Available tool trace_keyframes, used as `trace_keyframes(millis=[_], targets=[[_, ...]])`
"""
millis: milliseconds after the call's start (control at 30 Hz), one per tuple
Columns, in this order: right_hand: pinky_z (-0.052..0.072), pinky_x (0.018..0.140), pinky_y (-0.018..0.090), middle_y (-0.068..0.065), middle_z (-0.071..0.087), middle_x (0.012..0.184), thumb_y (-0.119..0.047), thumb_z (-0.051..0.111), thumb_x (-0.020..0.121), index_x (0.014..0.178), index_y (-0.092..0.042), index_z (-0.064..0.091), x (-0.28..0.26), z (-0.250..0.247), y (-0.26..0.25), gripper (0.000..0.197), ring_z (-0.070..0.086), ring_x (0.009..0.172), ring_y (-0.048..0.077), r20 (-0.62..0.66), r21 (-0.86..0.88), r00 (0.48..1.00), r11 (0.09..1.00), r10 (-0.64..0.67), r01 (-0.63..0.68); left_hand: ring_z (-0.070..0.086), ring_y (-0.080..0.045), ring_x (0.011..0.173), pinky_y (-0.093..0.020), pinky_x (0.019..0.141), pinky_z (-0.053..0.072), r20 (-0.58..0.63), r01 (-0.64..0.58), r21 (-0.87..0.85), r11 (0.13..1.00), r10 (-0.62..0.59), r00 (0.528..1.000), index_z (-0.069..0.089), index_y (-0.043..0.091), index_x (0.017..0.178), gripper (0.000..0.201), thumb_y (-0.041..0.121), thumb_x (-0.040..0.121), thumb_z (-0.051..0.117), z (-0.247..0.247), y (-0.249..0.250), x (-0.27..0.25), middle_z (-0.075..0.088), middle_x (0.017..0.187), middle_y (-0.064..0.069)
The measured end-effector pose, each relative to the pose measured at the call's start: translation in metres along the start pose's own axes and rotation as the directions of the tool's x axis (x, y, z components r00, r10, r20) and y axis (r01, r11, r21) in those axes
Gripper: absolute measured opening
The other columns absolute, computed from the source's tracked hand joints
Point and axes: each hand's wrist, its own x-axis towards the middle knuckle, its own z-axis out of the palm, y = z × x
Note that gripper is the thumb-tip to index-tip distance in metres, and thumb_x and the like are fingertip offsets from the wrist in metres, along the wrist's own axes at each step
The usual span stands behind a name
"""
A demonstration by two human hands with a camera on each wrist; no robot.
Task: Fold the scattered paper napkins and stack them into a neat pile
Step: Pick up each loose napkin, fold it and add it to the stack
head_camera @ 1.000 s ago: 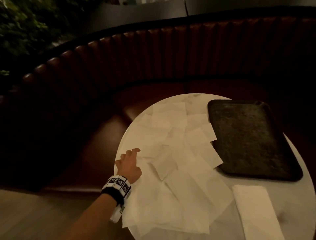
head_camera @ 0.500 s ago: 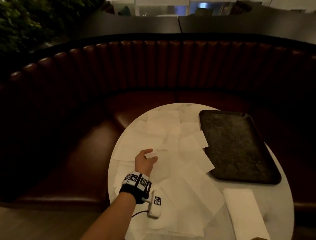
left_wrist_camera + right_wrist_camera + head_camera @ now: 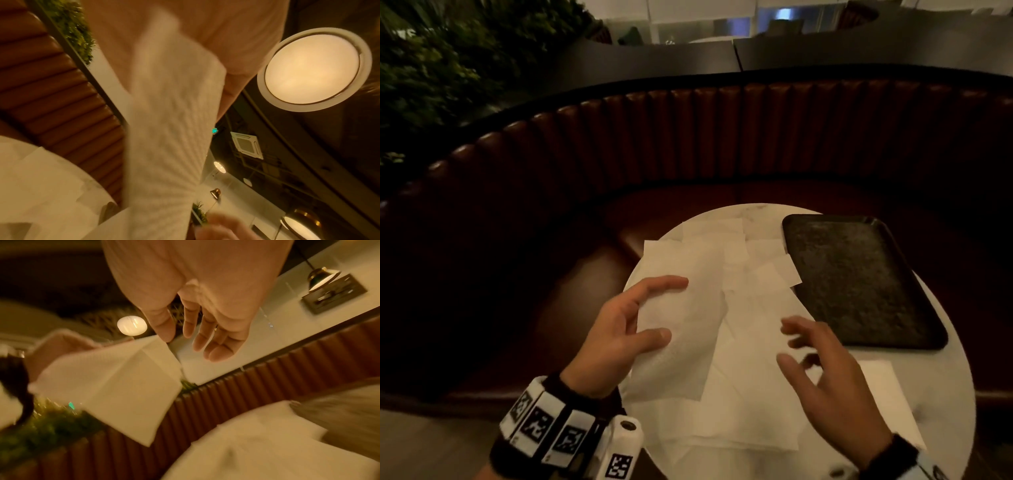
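Step in hand: pickup of one napkin (image 3: pixel 681 329) for folding. Your left hand (image 3: pixel 619 335) has it lifted off the table (image 3: pixel 945 404), thumb on top and fingers behind its left edge, a light pinch rather than a full fist; the sheet hangs open and slightly creased, its far corner over the loose napkins (image 3: pixel 753 267) that lie overlapping across the left and middle of the table. Your right hand (image 3: pixel 825 380) hovers just beside the sheet, fingers spread and relaxed, holding nothing; the right wrist view shows its fingertips (image 3: pixel 218 352) near the sheet's free corner but not on it. A folded napkin (image 3: pixel 887 397) already lies at the near right, by the dark tray (image 3: pixel 859 281), so the pile looks barely started and most of the work remains. Next move, by judgement: take the free edge with the right hand, bring edge to edge, crease, then set it square on the folded one. Thin paper; pull gently or it may tear or skew.
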Motion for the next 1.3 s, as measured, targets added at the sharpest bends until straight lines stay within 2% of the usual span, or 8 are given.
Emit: trace_keyframes(millis=[200, 333, 467, 600, 733, 933, 1200, 1300], targets=[[0.055, 0.08, 0.029, -0.01, 0.068, 0.112, -0.042, 0.066, 0.081, 0.115, -0.03, 0.06, 0.035, 0.031, -0.058, 0.037, 0.066, 0.098, 0.012, 0.166, 0.482, 0.986, 0.873, -0.002, -0.079, 0.059, -0.035, 0.114, -0.049, 0.094, 0.051, -0.098, -0.147, -0.109, 0.983, 0.136, 0.986, 0.063, 0.018, 0.119, 0.05, 0.01, 0.07, 0.069, 0.015, 0.007, -0.016, 0.061, 0.123, -0.008], [0.058, 0.082, 0.036, -0.005, 0.073, 0.101, -0.031, 0.066, 0.082, 0.105, -0.026, 0.066, 0.037, 0.044, -0.07, 0.023, 0.069, 0.093, 0.014, 0.199, 0.504, 0.979, 0.852, 0.044, -0.141, 0.056, -0.035, 0.119, -0.057, 0.099, 0.047, -0.144, -0.148, -0.091, 0.985, 0.134, 0.981, 0.06, 0.013, 0.122, 0.05, 0.008, 0.073, 0.07, 0.025, -0.003, -0.021, 0.059, 0.126, -0.011], [0.056, 0.075, 0.032, -0.002, 0.074, 0.086, -0.014, 0.066, 0.085, 0.09, -0.018, 0.072, 0.036, 0.039, -0.064, 0.008, 0.069, 0.08, 0.013, 0.132, 0.504, 0.987, 0.851, 0.091, -0.146, 0.056, -0.028, 0.118, -0.057, 0.093, 0.05, -0.192, -0.098, 0.156, 0.983, 0.128, 0.973, 0.059, 0.032, 0.119, 0.049, 0.023, 0.072, 0.069, 0.014, -0.001, -0.023, 0.056, 0.128, 0.0], [0.055, 0.079, 0.048, 0.005, 0.071, 0.085, -0.025, 0.069, 0.084, 0.087, -0.02, 0.071, 0.039, 0.029, -0.057, 0.006, 0.066, 0.081, 0.027, 0.146, 0.353, 0.988, 0.931, 0.045, -0.095, 0.033, -0.005, 0.13, -0.032, 0.102, 0.037, -0.094, -0.194, 0.775, 0.601, 0.414, 0.905, 0.049, 0.037, 0.129, 0.05, 0.041, 0.081, 0.061, -0.001, 0.032, -0.006, 0.034, 0.141, 0.014], [0.053, 0.069, 0.037, -0.007, 0.068, 0.076, -0.031, 0.067, 0.085, 0.085, -0.026, 0.067, 0.04, 0.024, -0.06, 0.005, 0.063, 0.069, 0.01, 0.183, 0.148, 0.978, 0.986, -0.101, 0.074, 0.025, -0.013, 0.138, -0.048, 0.108, 0.023, 0.339, -0.404, 0.886, 0.226, 0.277, 0.899, 0.044, 0.045, 0.132, 0.043, 0.054, 0.09, 0.05, 0.006, 0.059, 0.025, 0.034, 0.145, 0.018], [0.05, 0.064, 0.032, -0.01, 0.066, 0.074, -0.037, 0.063, 0.085, 0.087, -0.027, 0.065, 0.039, 0.012, -0.06, 0.011, 0.061, 0.07, 0.011, 0.222, 0.001, 0.956, 0.981, -0.191, 0.196, 0.048, 0.002, 0.108, -0.052, 0.107, 0.018, 0.471, -0.424, 0.827, 0.37, -0.042, 0.881, 0.06, 0.039, 0.097, 0.013, 0.044, 0.092, 0.049, 0.005, 0.053, 0.052, 0.058, 0.105, 0.023], [0.047, 0.065, 0.017, -0.015, 0.069, 0.082, -0.053, 0.051, 0.088, 0.097, -0.028, 0.069, 0.052, 0.013, -0.071, 0.031, 0.061, 0.075, 0.003, 0.246, -0.07, 0.941, 0.964, -0.231, 0.255, 0.058, -0.003, 0.08, -0.031, 0.086, 0.042, 0.531, -0.507, 0.791, 0.342, 0.026, 0.847, 0.065, 0.029, 0.094, 0.019, 0.04, 0.093, 0.049, 0.017, 0.053, 0.047, 0.064, 0.087, 0.014], [0.046, 0.06, 0.019, -0.012, 0.069, 0.073, -0.043, 0.059, 0.089, 0.088, -0.024, 0.073, 0.052, 0.017, -0.068, 0.023, 0.06, 0.067, 0.005, 0.19, -0.063, 0.96, 0.974, -0.204, 0.219, 0.06, -0.002, 0.078, -0.026, 0.073, 0.051, 0.486, -0.465, 0.765, 0.446, 0.076, 0.871, 0.066, 0.024, 0.091, 0.012, 0.033, 0.092, 0.058, 0.009, 0.057, 0.049, 0.064, 0.083, 0.015]])
